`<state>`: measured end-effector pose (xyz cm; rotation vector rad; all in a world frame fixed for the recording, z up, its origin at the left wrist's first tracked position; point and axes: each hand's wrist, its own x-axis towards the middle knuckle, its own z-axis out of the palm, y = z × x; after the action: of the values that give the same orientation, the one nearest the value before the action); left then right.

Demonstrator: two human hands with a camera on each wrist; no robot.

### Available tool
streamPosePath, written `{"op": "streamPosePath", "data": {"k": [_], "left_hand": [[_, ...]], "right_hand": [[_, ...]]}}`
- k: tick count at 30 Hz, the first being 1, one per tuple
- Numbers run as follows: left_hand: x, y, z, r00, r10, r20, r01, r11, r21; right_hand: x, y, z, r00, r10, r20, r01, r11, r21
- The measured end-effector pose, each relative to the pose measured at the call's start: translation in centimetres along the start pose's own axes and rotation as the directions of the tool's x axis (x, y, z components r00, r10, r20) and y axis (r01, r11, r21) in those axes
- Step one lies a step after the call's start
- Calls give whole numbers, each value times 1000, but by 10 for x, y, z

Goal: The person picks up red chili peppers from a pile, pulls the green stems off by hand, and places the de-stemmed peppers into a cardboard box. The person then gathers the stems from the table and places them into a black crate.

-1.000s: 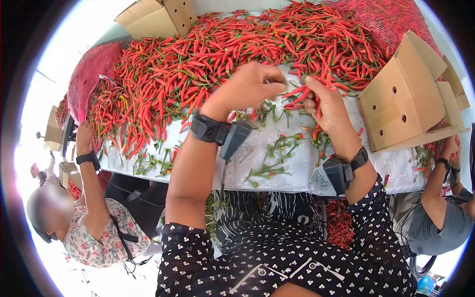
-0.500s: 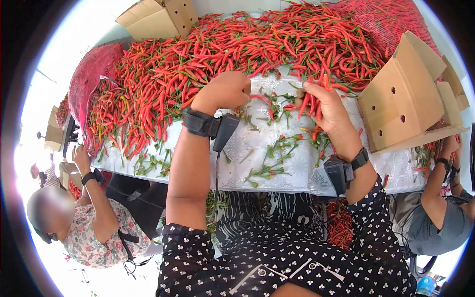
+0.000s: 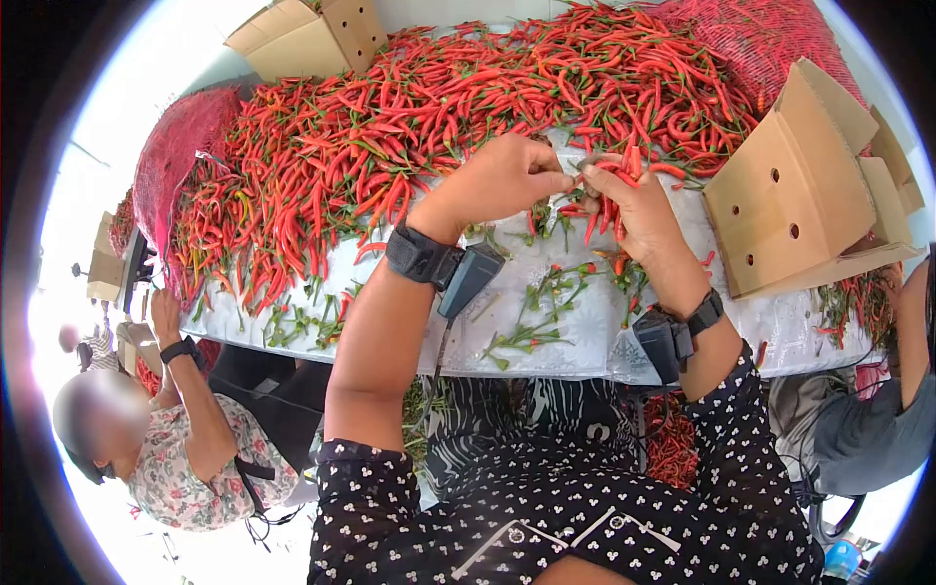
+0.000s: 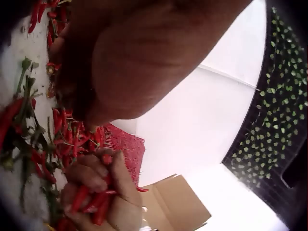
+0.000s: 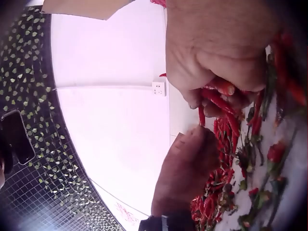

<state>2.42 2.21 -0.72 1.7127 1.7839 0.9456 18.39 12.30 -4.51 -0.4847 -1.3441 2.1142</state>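
Curled fingers of the right hand (image 3: 639, 210) hold several red chillies (image 3: 606, 210), which poke out past the fingers; the bunch (image 5: 219, 101) shows below that hand (image 5: 224, 53) in the right wrist view. Close against it, the left hand (image 3: 497, 185) has thumb and finger pinched at the end of one chilli (image 5: 201, 117). The left wrist view shows the left hand (image 4: 139, 57) dark, its fingertips hidden, with the right hand (image 4: 120, 202) round its chillies beyond. Green stems (image 3: 531, 336) lie on the white cloth (image 3: 458, 341) below.
A wide chilli pile (image 3: 322, 146) spans the back. Red net sacks (image 3: 185, 146) (image 3: 780, 44) flank it. Cardboard boxes stand at right (image 3: 790, 195) and back left (image 3: 312, 39). Other people sit at the left (image 3: 185, 448) and right (image 3: 873, 439).
The left hand went left, away from the right hand, then came back beside it. The right hand keeps its chillies and has shifted slightly left. At far right, the other person's arm has moved.
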Motion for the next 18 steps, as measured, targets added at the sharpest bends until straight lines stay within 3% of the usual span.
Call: {"op": "streamPosePath", "data": {"k": [2,4,5,7,10,14,16,17,18], "left_hand": [[3,-5,0,999,-41,-18,41,999,15],[4,-16,3,976,82,-203,-22,959,283],[4,-21,5,976,83,-203,-22,959,283],[4,-24,8,990,-42,-132,105,850,516],[6,-26,7,987,-135,-83,158,840,519],[6,-31,6,989,-135,-53,141,814,564],[4,-36,3,998,13,-62,13,913,407],[5,-38,2,998,14,-61,12,913,407],[5,-34,0,996,-14,-86,34,972,233]], "right_hand": [[4,1,-5,1000,-10,-18,10,1000,1],[6,-1,-7,996,-36,-81,41,997,62],[5,-2,-7,996,-37,-81,42,997,62],[5,-3,-7,996,-16,-84,20,999,39],[3,-3,-5,997,-4,-71,4,1000,-8],[3,-1,-7,999,25,-27,-26,999,-25],[1,-2,-5,998,58,-40,-60,997,-53],[0,-2,-3,997,58,-41,-60,997,-52],[-1,-2,-2,997,63,-38,-65,996,-66]]}}
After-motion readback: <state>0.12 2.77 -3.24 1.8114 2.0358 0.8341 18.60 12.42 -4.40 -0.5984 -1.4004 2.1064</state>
